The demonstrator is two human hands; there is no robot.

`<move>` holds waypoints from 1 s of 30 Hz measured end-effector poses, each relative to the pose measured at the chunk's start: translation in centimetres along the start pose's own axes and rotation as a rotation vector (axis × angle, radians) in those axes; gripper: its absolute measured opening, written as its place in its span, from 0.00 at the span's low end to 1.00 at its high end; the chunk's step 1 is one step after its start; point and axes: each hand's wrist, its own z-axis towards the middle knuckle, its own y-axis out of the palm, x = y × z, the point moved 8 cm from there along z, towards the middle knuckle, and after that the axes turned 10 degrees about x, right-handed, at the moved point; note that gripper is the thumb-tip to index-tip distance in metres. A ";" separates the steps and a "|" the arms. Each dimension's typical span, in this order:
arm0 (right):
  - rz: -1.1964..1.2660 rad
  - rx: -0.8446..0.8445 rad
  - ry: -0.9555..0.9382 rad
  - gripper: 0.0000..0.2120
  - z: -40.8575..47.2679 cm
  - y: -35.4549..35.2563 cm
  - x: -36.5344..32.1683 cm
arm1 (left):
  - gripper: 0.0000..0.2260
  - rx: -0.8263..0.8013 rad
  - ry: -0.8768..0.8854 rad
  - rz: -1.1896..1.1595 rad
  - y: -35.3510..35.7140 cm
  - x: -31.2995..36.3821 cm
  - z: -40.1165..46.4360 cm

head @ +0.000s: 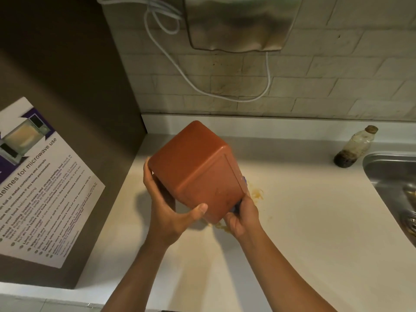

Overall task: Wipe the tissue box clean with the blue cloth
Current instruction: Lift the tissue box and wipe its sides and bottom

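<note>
Tilting tissue box [193, 170] between left grip [167, 212] and right grip [242, 218]

Pale tiled wall [315, 86] (stained) behind white counter [292, 221].

Reddish-brown tissue box [198, 167], tilted, aloft above the counter; blue cloth [243, 181] barely visible against its right side
</note>
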 end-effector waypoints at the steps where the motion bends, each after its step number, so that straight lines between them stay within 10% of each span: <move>1: 0.010 -0.010 0.007 0.29 0.0 0.0 -0.1 | 0.56 -0.048 -0.013 0.009 -0.3 -0.2 0.5; 4: 0.074 0.019 0.057 0.09 0.8 -1.4 0.1 | 0.52 -0.203 -0.066 0.065 -1.3 -0.8 1.7; 22: -0.119 -0.149 -0.373 0.12 -0.7 -0.1 -6.6 | 0.42 -0.556 -0.177 0.437 -0.4 3.2 3.7; 30: -0.309 -0.052 -0.536 0.11 -2.1 -0.1 -9.3 | 0.46 -0.295 -0.041 0.444 -1.6 2.3 1.3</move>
